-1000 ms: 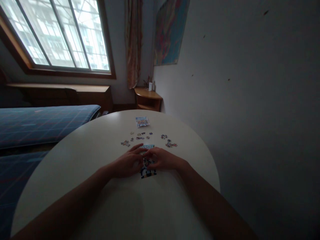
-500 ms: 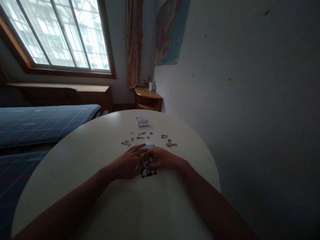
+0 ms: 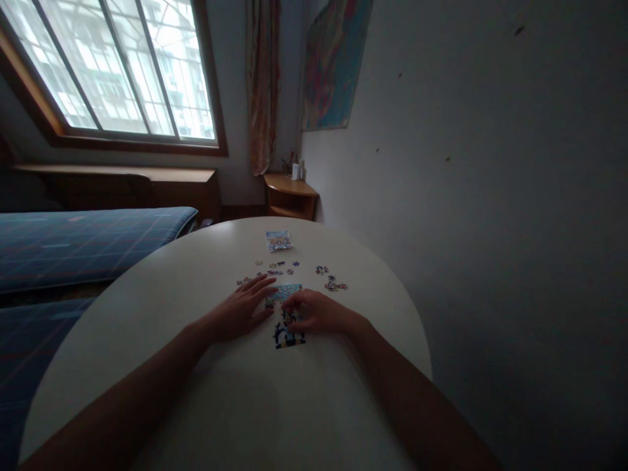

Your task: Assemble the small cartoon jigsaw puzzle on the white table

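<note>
- The puzzle (image 3: 285, 292) lay on the table (image 3: 235, 405); your left hand (image 3: 239, 310) spread wide at its edge;
- your right hand (image 3: 318, 311) curled narrow over it, hold unclear; a sideways nudge could have split the puzzle.

Left hand (image 3: 239, 312): one. Right hand (image 3: 318, 313): one. Round white table (image 3: 353, 379): one. Partly assembled puzzle (image 3: 286, 292): one. Loose puzzle pieces (image 3: 290, 272): more than six (they are too small and bunched for an exact count). Printed packet (image 3: 279, 241): one. Window (image 3: 115, 69): one. Curtain (image 3: 263, 88): one. Wall poster (image 3: 335, 65): one. Corner shelf (image 3: 290, 185): one. Dark wall specks (image 3: 519, 30): four are visible.
</note>
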The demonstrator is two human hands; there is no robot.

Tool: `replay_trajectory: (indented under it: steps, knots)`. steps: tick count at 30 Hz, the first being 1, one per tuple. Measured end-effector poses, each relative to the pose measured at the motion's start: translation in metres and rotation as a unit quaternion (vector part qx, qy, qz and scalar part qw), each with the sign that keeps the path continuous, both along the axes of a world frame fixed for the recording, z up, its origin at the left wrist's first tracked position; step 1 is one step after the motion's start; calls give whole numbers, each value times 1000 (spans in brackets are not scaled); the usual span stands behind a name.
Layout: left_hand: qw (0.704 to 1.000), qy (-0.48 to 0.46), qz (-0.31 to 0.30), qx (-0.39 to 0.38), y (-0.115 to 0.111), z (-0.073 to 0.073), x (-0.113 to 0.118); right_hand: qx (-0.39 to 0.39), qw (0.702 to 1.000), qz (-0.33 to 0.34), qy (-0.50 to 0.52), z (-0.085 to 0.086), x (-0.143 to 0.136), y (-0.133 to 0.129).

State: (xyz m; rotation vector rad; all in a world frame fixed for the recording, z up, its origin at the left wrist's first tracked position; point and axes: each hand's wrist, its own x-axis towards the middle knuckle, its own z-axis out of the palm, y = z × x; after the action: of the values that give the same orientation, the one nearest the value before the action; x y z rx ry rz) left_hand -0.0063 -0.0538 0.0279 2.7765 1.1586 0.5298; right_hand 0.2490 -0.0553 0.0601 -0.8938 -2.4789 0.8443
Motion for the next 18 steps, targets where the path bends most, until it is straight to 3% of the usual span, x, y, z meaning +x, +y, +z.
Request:
replay_trajectory:
  steps: [4,7,10,13,18]
  knots:
    - [1000,12,25,-2,5,-9,-4,17,994,-109,24,-11,22,19]
    - [998,23,58,-4,7,-15,-4,60,970,-235,24,-22,47,38]
    - [995,28,96,-1,8,-20,-3,103,946,-308,-11,-29,64,49]
    - [993,35,109,-7,9,-23,-3,111,937,-326,-51,-32,66,53]
    - [994,31,105,1,10,-27,-2,134,936,-299,-125,-35,52,59]
